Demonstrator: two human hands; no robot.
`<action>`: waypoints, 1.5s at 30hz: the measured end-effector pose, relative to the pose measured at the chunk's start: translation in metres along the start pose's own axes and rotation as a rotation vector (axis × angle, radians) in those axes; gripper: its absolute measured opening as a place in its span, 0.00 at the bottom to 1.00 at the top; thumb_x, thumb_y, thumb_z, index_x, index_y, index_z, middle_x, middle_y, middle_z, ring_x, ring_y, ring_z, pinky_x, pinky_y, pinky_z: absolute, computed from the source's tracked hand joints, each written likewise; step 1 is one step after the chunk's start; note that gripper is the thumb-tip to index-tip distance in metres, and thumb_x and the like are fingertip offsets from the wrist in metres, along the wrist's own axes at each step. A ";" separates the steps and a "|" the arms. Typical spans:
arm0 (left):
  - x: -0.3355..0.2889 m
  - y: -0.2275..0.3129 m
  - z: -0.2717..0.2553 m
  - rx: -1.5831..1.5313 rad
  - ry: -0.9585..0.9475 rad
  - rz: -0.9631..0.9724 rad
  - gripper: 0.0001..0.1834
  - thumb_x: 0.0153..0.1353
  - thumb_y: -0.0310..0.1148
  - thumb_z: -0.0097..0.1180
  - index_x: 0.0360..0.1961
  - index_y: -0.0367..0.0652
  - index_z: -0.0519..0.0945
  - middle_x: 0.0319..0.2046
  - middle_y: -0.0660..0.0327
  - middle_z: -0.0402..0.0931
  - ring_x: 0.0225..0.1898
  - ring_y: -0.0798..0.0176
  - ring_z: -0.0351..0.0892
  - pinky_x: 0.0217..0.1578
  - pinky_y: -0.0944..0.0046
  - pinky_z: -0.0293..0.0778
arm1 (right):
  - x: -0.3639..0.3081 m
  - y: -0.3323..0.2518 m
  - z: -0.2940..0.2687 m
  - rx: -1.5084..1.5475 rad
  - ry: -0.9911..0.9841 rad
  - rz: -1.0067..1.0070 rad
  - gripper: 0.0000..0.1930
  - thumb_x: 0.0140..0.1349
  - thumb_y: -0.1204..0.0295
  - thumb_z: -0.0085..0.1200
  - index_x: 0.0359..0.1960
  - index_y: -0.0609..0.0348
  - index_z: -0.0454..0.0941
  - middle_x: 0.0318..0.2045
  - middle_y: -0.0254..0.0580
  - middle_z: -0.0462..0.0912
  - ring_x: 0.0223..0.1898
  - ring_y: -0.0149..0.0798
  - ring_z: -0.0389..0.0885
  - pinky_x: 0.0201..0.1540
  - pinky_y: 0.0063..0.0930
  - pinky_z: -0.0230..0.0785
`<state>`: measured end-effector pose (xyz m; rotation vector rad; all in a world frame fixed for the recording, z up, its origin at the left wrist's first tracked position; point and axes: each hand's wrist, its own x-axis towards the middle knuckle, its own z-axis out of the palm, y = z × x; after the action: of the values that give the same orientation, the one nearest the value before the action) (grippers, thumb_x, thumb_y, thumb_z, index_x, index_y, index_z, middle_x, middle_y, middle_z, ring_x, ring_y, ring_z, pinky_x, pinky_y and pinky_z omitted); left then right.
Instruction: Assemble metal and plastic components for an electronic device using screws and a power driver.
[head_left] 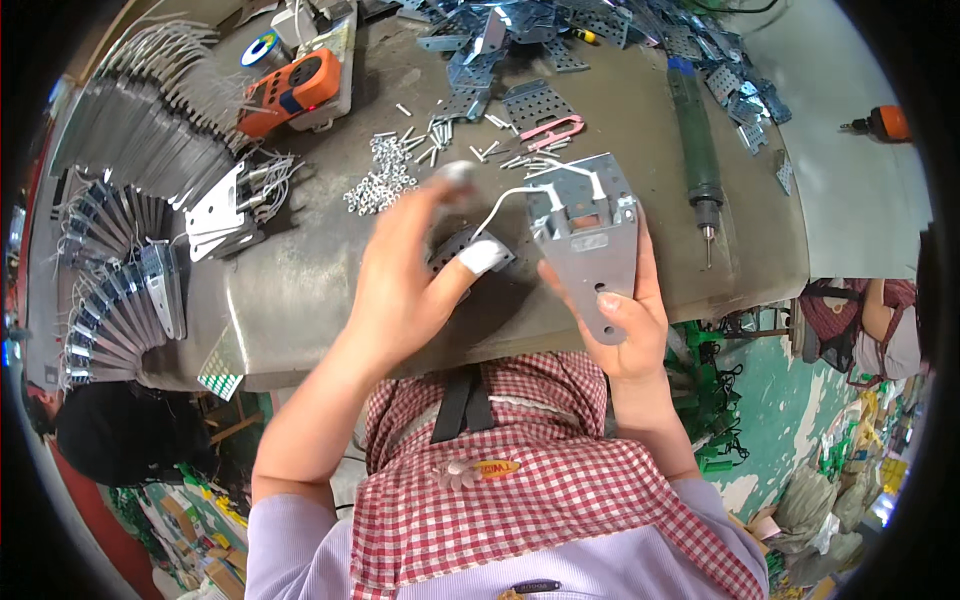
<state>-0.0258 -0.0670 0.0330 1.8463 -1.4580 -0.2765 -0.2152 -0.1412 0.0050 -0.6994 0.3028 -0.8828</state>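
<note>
In my right hand (pixel 625 330) is a grey tapered metal bracket (pixel 598 268), its narrow end by my thumb. A perforated metal plate (pixel 588 180) sits at its wide end, where two white wires (pixel 560 200) run in. My left hand (pixel 410 265) is just left of it, thumb and index finger spread, both tips wrapped in white. The index fingertip is blurred by motion. One white wire curves down close to the left thumb; I cannot see it gripped. Behind that thumb, another perforated plate (pixel 470 245) lies on the worktable (pixel 290 290).
Nuts (pixel 382 175), screws (pixel 437 140) and pink-handled snips (pixel 550 132) lie beyond my hands. A green electric screwdriver (pixel 692 140) is at right. Metal plates (pixel 500 50) heap at the back. Leftward stand rows of wired brackets (pixel 110 300) and an orange meter (pixel 295 90).
</note>
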 end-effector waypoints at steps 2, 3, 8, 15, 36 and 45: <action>0.014 0.009 -0.007 -0.341 -0.308 -0.349 0.09 0.53 0.29 0.53 0.35 0.38 0.76 0.26 0.55 0.77 0.30 0.55 0.76 0.32 0.63 0.70 | -0.001 -0.005 0.000 0.073 -0.072 0.149 0.41 0.45 0.77 0.49 0.65 0.54 0.45 0.58 0.52 0.60 0.59 0.50 0.60 0.58 0.50 0.55; 0.020 0.007 -0.010 -0.223 -0.202 -0.223 0.08 0.52 0.25 0.55 0.35 0.37 0.77 0.27 0.60 0.77 0.30 0.68 0.75 0.34 0.69 0.70 | -0.001 -0.009 -0.001 0.074 -0.078 0.157 0.41 0.45 0.77 0.49 0.65 0.54 0.45 0.58 0.52 0.60 0.59 0.50 0.60 0.58 0.50 0.55; 0.029 -0.004 -0.009 0.066 0.001 0.214 0.14 0.45 0.21 0.57 0.36 0.38 0.76 0.34 0.55 0.75 0.37 0.54 0.75 0.38 0.62 0.70 | -0.010 -0.009 0.000 0.125 -0.160 0.366 0.42 0.44 0.76 0.51 0.64 0.54 0.46 0.58 0.52 0.60 0.58 0.53 0.61 0.56 0.50 0.59; -0.013 -0.027 0.008 0.425 0.030 0.184 0.10 0.41 0.27 0.59 0.27 0.40 0.73 0.34 0.58 0.69 0.39 0.53 0.67 0.37 0.56 0.62 | 0.002 0.009 -0.005 -0.062 0.024 0.049 0.37 0.49 0.84 0.42 0.64 0.57 0.45 0.59 0.48 0.59 0.60 0.44 0.59 0.60 0.44 0.54; -0.024 -0.018 0.002 -0.217 0.350 0.198 0.16 0.45 0.19 0.54 0.39 0.31 0.76 0.19 0.59 0.62 0.22 0.61 0.61 0.25 0.66 0.61 | -0.011 0.019 0.026 0.128 -0.139 0.433 0.39 0.51 0.77 0.50 0.64 0.62 0.43 0.58 0.48 0.59 0.58 0.44 0.63 0.58 0.42 0.59; -0.027 -0.016 0.002 -0.065 0.306 0.219 0.16 0.43 0.19 0.57 0.38 0.34 0.77 0.18 0.60 0.62 0.22 0.61 0.62 0.23 0.66 0.61 | -0.009 0.019 0.032 0.176 -0.121 0.479 0.39 0.49 0.79 0.47 0.64 0.60 0.44 0.58 0.48 0.60 0.57 0.45 0.63 0.58 0.43 0.59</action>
<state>-0.0243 -0.0429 0.0137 1.5801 -1.4022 0.0635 -0.1928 -0.1120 0.0149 -0.4839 0.2658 -0.4027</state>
